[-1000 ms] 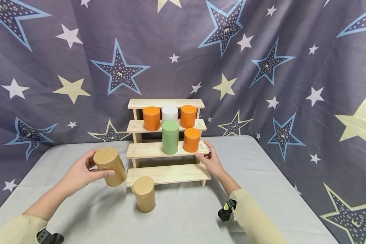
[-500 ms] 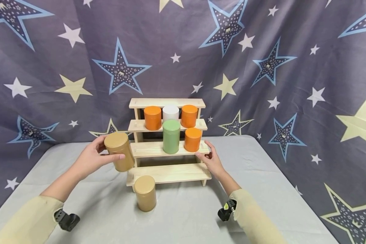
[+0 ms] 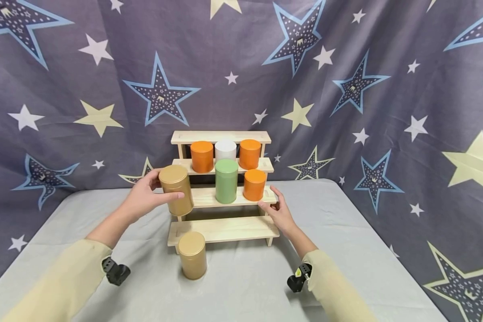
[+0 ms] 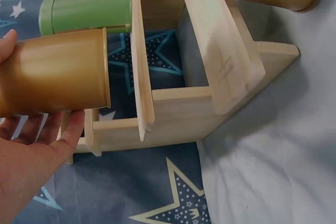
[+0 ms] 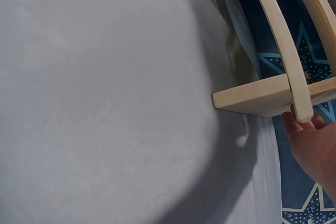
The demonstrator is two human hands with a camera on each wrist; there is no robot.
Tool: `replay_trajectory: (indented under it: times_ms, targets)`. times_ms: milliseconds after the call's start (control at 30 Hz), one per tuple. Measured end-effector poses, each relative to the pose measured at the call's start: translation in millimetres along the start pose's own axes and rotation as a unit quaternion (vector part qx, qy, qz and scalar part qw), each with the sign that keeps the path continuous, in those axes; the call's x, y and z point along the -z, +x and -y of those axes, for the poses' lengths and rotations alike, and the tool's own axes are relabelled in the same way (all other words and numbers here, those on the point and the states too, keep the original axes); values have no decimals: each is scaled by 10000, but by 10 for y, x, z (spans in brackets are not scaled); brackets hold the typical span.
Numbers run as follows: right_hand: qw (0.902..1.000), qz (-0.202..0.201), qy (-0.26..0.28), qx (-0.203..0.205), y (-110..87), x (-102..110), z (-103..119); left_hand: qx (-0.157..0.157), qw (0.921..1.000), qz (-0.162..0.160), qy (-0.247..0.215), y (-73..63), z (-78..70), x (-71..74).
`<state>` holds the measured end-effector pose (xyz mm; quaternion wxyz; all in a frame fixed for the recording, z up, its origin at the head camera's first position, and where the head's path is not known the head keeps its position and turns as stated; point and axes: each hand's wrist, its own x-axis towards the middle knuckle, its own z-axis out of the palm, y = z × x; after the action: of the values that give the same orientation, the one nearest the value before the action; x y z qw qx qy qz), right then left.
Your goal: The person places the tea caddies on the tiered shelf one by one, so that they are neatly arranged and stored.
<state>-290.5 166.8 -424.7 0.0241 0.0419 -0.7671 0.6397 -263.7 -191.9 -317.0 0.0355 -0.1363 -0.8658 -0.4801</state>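
Observation:
My left hand [image 3: 146,197] grips a gold lidded canister [image 3: 176,190], fingers behind it and thumb across its front. The canister leans slightly in front of the left end of a tiered wooden display stand [image 3: 221,229]. In the left wrist view a gap shows between the canister's base and the shelf board. My right hand [image 3: 279,212] holds the stand's right end at the second shelf from the bottom. On that shelf stand a green canister [image 3: 226,181] and a short orange canister [image 3: 254,184]. A second gold canister [image 3: 192,255] stands upright on the table before the lowest shelf.
The shelf above bears an orange canister [image 3: 202,156], a white canister [image 3: 225,150] partly hidden by the green one, and another orange canister [image 3: 249,154]. Grey cloth covers the table [image 3: 346,268]. A star-patterned curtain [image 3: 233,103] hangs close behind the stand.
My left hand has carried the gold canister right and upward, from beside the stand to the left end of its second shelf from the bottom. The right hand has kept its place.

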Motion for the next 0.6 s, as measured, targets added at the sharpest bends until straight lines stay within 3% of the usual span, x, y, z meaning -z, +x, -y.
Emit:
replay_trajectory:
  times_ms: [600]
  targets:
    - [9999, 3, 114, -13, -3, -15, 4, 50, 9998, -77, -178, 290, -53, -243]
